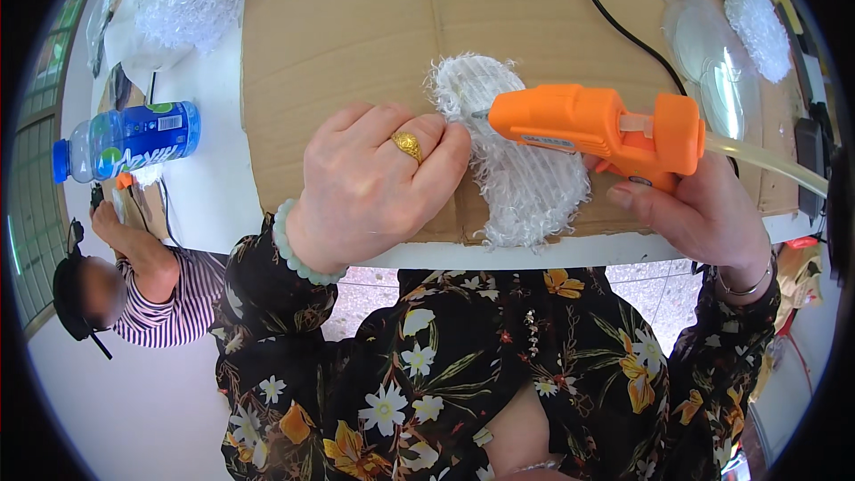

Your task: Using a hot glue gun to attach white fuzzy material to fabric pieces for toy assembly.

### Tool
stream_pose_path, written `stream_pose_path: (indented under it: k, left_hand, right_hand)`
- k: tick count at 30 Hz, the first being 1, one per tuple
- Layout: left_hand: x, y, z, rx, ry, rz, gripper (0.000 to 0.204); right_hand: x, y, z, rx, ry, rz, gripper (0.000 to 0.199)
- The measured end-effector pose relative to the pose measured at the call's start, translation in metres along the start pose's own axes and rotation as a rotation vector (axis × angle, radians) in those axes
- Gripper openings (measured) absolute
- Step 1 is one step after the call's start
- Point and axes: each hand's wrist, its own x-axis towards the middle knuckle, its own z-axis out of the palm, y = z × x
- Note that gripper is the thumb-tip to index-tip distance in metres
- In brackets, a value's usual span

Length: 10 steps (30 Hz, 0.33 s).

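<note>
My right hand [704,209] grips an orange hot glue gun [579,125] by its handle. The gun lies nearly level, nozzle pointing left, with a pale glue stick [775,160] coming out of its back end. Its tip is at the left edge of a fluffy white fabric piece [525,178], shaped like a curved sole, on the cardboard. My left hand [383,174], with a gold ring, has its fingers curled and pinched at that same edge, close to the nozzle. Whatever sits between those fingertips, apart from the fabric's edge, is hidden.
Brown cardboard [347,27] covers the white table. A black cord [614,22] crosses it at the back. Clear plastic sole shapes [704,62] and another white fluffy piece [753,18] lie back right. At left are a bottle [134,138], white fluffy material [191,0] and another person [147,289].
</note>
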Motion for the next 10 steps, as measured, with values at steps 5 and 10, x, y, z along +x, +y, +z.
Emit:
stream_pose_path:
  k: [5,10]
  left_hand:
    - [-0.0010,-0.0022,0.0022,0.022,0.062,0.042,0.020]
    - [-0.0006,-0.0019,0.0012,0.022,0.058,0.041,0.022]
  right_hand:
    - [-0.0039,-0.0024,-0.0017,-0.091,-0.058,0.027,0.039]
    - [-0.0064,-0.0006,-0.0022,-0.160,-0.016,-0.129,0.037]
